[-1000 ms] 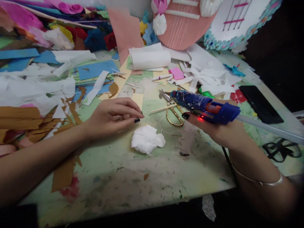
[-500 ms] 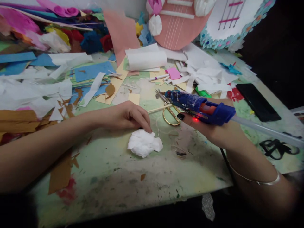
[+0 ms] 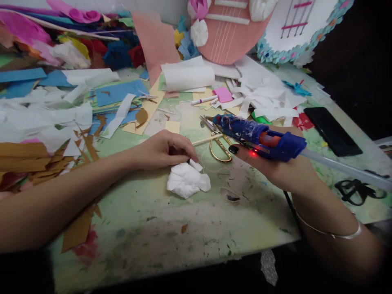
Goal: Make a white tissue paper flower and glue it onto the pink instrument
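A white paper flower (image 3: pixel 185 180) lies on the table in front of me. My left hand (image 3: pixel 167 150) is closed at its far edge, with the fingertips pinching a white petal that stands up from the flower. The thumb and fingers hide part of that grip. My right hand (image 3: pixel 274 165) is wrapped round a blue glue gun (image 3: pixel 260 136) with a red light lit on its side. The gun's nozzle points left, above gold-handled scissors (image 3: pixel 221 150), and a clear glue stick (image 3: pixel 346 167) sticks out of its back. Between the hands a thin pale stick (image 3: pixel 207 139) lies across the scissors.
A black phone (image 3: pixel 333 130) and black hair-tie-like loops (image 3: pixel 359 192) lie at the right. White paper strips (image 3: pixel 266 96) and a white paper roll (image 3: pixel 188 76) are farther back. Brown paper pieces (image 3: pixel 24 155) lie left. A pink guitar-shaped craft (image 3: pixel 234 34) stands behind.
My left fingers have shifted slightly right, and the petal by them now stands up. The flower has turned and moved a little away from me. My right hand has barely moved.
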`<state>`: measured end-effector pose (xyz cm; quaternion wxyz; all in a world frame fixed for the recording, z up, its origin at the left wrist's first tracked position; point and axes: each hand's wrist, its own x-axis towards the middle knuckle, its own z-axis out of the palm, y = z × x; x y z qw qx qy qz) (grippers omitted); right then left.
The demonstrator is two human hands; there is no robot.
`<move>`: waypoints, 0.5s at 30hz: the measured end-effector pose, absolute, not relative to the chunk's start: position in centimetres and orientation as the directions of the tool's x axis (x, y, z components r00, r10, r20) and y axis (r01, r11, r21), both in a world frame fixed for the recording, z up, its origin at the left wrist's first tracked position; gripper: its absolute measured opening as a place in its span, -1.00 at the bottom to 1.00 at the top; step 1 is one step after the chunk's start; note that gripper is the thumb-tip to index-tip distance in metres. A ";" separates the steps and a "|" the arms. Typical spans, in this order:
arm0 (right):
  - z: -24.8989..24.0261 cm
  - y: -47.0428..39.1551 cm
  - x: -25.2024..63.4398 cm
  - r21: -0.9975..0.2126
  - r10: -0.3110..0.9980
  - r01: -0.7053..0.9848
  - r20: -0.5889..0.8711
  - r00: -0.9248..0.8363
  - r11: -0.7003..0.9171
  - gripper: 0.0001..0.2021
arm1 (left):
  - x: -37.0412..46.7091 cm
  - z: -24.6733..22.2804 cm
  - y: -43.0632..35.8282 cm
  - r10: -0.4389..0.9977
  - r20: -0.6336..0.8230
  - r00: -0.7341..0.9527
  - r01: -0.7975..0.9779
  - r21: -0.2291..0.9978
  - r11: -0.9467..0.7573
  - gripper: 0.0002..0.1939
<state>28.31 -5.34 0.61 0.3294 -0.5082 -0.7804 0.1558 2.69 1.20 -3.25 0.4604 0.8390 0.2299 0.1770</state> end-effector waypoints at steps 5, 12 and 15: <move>0.5 -5.4 28.4 -0.598 0.896 0.674 0.362 -0.255 0.433 -0.70 | 2.3 -3.4 0.9 0.672 -0.026 0.740 0.289 0.915 -0.283 -0.87; 1.0 -5.7 28.3 -0.637 0.900 0.635 0.321 -0.296 0.437 -0.73 | 2.4 -3.2 0.8 0.726 -0.058 0.686 0.287 0.938 -0.196 -0.94; 1.4 -5.8 28.3 -0.643 0.885 0.612 0.285 -0.367 0.461 -0.77 | 2.4 -3.1 0.7 0.771 -0.073 0.633 0.305 0.939 -0.161 -0.94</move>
